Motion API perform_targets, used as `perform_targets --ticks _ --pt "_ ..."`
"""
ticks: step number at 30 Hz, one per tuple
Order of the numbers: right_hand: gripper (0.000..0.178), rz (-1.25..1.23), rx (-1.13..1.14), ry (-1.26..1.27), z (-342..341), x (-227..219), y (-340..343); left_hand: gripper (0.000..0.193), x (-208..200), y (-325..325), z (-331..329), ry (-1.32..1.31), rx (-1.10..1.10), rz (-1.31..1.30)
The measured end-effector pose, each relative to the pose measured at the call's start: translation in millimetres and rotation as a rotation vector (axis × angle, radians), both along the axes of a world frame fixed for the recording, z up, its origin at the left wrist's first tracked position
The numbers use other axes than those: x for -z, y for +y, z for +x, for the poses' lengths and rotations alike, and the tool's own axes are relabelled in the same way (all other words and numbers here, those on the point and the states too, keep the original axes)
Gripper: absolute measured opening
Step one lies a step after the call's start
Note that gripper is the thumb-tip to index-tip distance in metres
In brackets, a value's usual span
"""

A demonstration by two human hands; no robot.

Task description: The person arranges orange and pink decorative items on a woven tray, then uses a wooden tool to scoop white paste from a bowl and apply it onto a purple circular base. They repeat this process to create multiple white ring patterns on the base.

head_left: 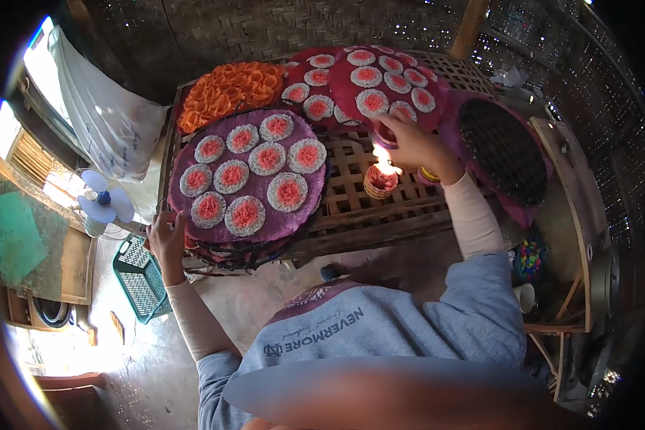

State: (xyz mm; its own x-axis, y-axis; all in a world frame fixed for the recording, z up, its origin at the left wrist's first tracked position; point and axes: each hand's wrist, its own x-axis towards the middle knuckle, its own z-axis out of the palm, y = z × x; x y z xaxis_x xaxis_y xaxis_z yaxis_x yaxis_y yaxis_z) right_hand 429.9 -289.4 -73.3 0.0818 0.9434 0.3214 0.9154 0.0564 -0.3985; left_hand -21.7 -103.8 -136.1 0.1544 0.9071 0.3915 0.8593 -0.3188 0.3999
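Note:
My left hand (166, 241) is at the table's left edge, fingers bent, beside a round purple cloth-covered tray (249, 159). What they grip, if anything, is hidden. Several round white lacy pieces with pink ruffled centres (268, 158) lie on that tray. My right hand (417, 149) is closed on a dark purple-handled tool (384, 136), its kind unclear. Right below it stands a small woven cup (381, 188) with reddish contents. A bright flame-like glow (384, 159) shows between the hand and the cup.
Orange ruffled pieces (231, 92) and more round trays of lacy pieces (369, 77) cover the slatted table's far side. A dark oval mesh tray (503, 150) lies at right. On the left are a fan (105, 198), a green basket (140, 279) and a white sack (107, 115).

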Motion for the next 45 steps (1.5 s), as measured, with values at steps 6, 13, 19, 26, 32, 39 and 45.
perform_targets --ticks 6,13,19,26,32,39,45 --pt "0.053 -0.467 -0.122 -0.131 37 19 -12 0.029 -1 -3 -7 -0.027 0.04 -0.019" --pt "0.029 -0.107 -0.233 0.089 9 18 118 0.03 -6 -5 -11 0.037 0.044 -0.037" --pt "0.024 -0.028 0.051 -0.195 -33 76 177 0.029 -7 -8 -9 0.107 0.023 -0.063" --pt "0.021 -0.01 0.07 -0.194 -55 49 176 0.029 -23 1 -10 -0.107 0.098 -0.19" --pt "0.02 0.031 0.023 0.178 -62 20 178 0.018 -74 21 28 -0.632 0.396 -0.294" --pt "0.019 0.346 0.08 0.131 64 -53 192 0.014 -172 75 120 -0.539 0.586 -0.234" --pt "0.023 0.469 0.382 -0.115 243 -93 134 0.023 -166 132 308 -0.445 0.763 -0.09"
